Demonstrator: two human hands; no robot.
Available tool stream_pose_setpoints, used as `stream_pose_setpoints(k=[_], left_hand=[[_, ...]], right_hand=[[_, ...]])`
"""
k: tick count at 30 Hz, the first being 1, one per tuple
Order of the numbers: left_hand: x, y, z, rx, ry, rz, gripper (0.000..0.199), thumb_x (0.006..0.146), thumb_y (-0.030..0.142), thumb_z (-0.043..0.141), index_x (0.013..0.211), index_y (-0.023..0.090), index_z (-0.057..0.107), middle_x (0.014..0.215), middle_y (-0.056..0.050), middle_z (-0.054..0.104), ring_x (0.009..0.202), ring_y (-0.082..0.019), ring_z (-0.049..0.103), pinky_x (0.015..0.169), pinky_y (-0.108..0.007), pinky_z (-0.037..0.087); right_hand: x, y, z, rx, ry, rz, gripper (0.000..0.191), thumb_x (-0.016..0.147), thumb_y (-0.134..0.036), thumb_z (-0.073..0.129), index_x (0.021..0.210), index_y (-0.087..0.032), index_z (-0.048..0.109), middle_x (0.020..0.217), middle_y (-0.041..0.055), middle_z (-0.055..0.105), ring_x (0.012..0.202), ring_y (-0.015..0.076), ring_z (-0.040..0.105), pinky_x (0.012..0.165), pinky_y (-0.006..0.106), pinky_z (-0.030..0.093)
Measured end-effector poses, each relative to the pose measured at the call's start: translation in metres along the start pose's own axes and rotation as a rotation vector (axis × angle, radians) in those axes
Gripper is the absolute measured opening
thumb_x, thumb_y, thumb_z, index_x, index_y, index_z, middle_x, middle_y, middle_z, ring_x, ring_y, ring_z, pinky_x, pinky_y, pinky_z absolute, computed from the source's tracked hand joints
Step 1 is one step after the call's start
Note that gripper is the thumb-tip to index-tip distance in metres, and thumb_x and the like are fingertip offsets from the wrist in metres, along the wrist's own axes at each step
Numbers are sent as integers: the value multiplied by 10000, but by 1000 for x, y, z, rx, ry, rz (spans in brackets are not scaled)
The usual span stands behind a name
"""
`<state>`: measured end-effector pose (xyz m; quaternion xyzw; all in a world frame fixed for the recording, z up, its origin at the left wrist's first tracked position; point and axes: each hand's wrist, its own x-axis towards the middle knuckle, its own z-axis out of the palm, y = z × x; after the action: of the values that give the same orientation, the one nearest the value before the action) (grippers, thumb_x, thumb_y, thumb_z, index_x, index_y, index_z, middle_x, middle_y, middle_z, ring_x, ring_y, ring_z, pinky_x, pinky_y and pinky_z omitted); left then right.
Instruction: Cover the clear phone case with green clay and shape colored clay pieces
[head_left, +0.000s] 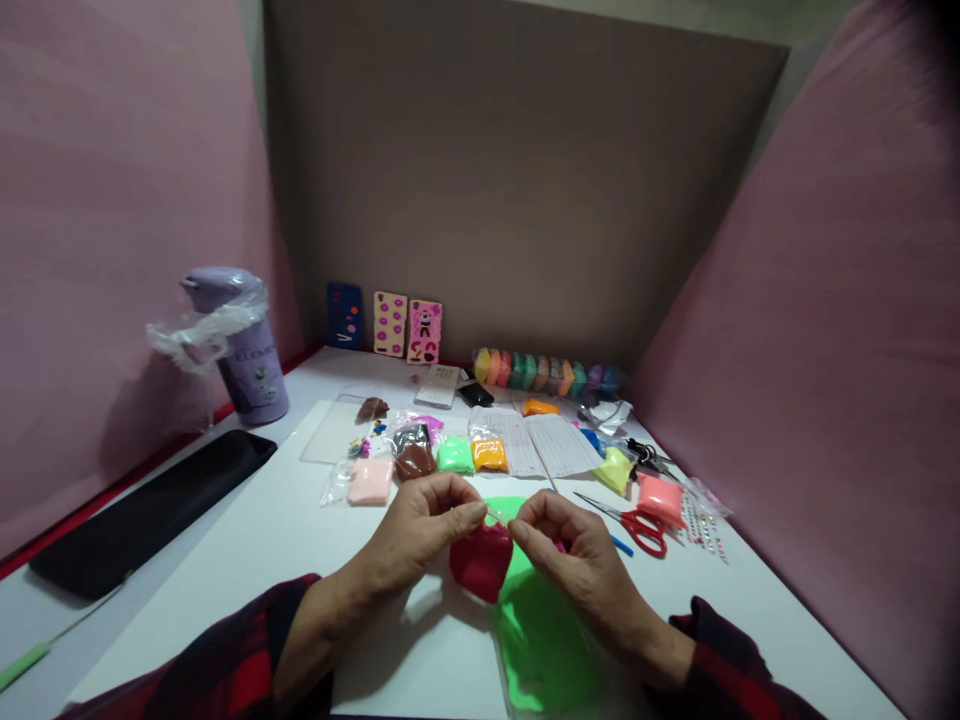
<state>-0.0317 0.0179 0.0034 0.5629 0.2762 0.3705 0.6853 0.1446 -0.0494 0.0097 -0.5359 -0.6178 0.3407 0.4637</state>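
Note:
A red clay packet (481, 568) hangs upright from my two hands over the white work surface. My left hand (424, 528) pinches its clear top edge at the left between thumb and forefinger. At the right end of that edge, the thumb and fingers of my right hand (581, 560) are closed on it too. Beneath and to the right lies a phone case spread with bright green clay (541, 635), partly covered by the packet and my right hand. A bit of pinkish-red shows behind my right fingers; I cannot make out what it is.
Red-handled scissors (643, 530) and a coral clay packet (660, 498) lie right. Several packets, including orange (491, 455) and pale pink (370, 482), sit ahead near written paper (566, 446). A purple bottle (251, 350) stands left, beyond a black case (157, 510).

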Motion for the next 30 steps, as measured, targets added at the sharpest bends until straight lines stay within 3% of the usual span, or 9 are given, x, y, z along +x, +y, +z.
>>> stream_pose_setpoints(k=[4,18,30], left_hand=[[-1,1,1,16,8,14,168,745,279,710,715,138,624,674,11,611,613,-78,527,581,-187,397],[-7,12,10,242,81,146,145,708,239,678,631,131,618,592,11,579,566,-104,496,540,-219,393],[-4,7,6,237,45,159,133,704,229,671,615,136,638,569,12,586,549,-98,495,536,-216,390]], right_hand=[[0,2,1,-68,33,-20,241,815,-406,613,805,-170,564,515,-84,341,478,81,290,449,218,225],[-2,4,4,-238,11,-260,208,878,-284,507,698,-181,506,522,-55,405,465,85,323,455,232,251],[-2,10,8,-50,29,-132,264,863,-367,522,677,-180,518,552,-46,392,506,97,324,477,236,254]])
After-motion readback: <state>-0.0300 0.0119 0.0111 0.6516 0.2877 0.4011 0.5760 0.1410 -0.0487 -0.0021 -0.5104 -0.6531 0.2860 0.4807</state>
